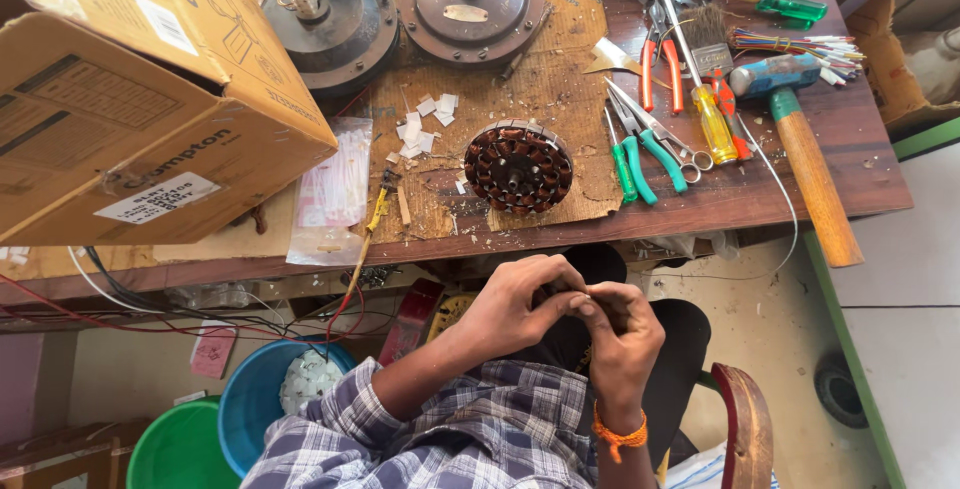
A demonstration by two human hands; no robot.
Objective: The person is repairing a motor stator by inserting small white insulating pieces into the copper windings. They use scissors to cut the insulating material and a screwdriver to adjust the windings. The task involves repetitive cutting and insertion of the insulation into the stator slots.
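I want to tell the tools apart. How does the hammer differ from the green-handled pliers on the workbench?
The hammer is much longer than the green-handled pliers. The hammer has a plain wooden handle and a blue-painted head; the pliers have metal jaws and two green grips. The hammer's handle overhangs the workbench edge; the pliers lie wholly on it. Neither is touched by a hand.

It was a small repair workshop for electric fan motors. A worn wooden bench (860, 139) carried a copper-wound motor core (518, 166), round motor housings (470, 4), pliers (632, 154), screwdrivers (712, 119) and a hammer (805, 139). A cardboard box (140, 99) sat on one end, and loose wires (150, 319) hung beneath.
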